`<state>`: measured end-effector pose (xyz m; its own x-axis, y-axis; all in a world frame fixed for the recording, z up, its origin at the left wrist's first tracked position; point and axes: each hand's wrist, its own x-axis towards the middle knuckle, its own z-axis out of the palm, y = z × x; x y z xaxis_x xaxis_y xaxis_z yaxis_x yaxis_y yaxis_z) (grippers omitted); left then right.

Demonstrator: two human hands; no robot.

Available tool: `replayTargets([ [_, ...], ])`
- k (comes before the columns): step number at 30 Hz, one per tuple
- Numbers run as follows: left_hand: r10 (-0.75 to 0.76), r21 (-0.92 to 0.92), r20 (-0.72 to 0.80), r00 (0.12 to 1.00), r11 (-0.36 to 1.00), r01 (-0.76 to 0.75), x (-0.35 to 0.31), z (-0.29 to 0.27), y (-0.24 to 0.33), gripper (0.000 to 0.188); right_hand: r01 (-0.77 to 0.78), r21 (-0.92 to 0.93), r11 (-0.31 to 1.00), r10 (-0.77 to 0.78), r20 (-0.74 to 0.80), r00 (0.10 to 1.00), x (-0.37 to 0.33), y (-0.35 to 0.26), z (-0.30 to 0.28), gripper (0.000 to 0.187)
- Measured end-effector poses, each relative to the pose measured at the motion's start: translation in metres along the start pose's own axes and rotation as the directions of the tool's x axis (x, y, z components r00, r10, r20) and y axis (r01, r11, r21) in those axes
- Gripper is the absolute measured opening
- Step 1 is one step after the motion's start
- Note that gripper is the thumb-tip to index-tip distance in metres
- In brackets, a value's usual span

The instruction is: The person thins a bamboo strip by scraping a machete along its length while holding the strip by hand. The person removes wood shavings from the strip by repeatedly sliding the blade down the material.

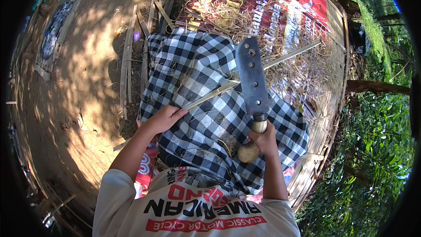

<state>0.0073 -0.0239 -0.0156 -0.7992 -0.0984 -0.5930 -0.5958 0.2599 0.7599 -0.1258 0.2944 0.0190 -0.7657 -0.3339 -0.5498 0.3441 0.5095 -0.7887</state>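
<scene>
A long pale strip, apparently split bamboo (209, 95), slants from my left hand (166, 117) up to the far right. My left fingers are closed around its near end. My right hand (264, 139) grips the round-ended wooden handle (259, 126) of a broad knife. Its wide dark blade (253, 72) has several holes along it and points away from me. The blade lies over the strip in this view; whether the two touch I cannot tell. Under both hands a black-and-white checked cloth (210, 68) covers my lap.
Beyond the cloth, a red printed banner (318, 15) is strewn with curly shavings (223, 11). Wooden slats (127, 61) lie at the left on bare earth (87, 87). Along the right runs a slatted wooden edge (342, 74), with green plants (372, 149) outside it.
</scene>
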Motion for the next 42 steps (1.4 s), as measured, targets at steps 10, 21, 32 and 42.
replayTargets([
  [10, 0.041, 0.036, -0.011, 0.999, 0.999, -0.041, -0.001, 0.001, -0.013, 0.05, -0.147, 0.15, 0.978, 0.084, 0.36, 0.929, 0.004, 0.012, 0.007, 0.024],
  [21, 0.052, 0.026, -0.053, 0.997, 0.998, -0.051, -0.002, 0.006, -0.014, 0.048, -0.251, 0.47, 0.846, -0.008, 0.482, 0.876, 0.0, 0.021, 0.039, 0.031],
  [32, -0.002, 0.049, -0.073, 0.997, 0.999, 0.005, -0.003, 0.005, -0.011, 0.049, -0.184, 0.431, 0.883, 0.085, 0.24, 0.967, -0.022, 0.034, -0.006, 0.037],
  [42, 0.089, 0.074, -0.088, 0.992, 0.994, -0.082, -0.006, 0.007, -0.007, 0.048, -0.073, 0.438, 0.896, 0.114, -0.069, 0.991, -0.02, 0.03, 0.008, 0.02],
])
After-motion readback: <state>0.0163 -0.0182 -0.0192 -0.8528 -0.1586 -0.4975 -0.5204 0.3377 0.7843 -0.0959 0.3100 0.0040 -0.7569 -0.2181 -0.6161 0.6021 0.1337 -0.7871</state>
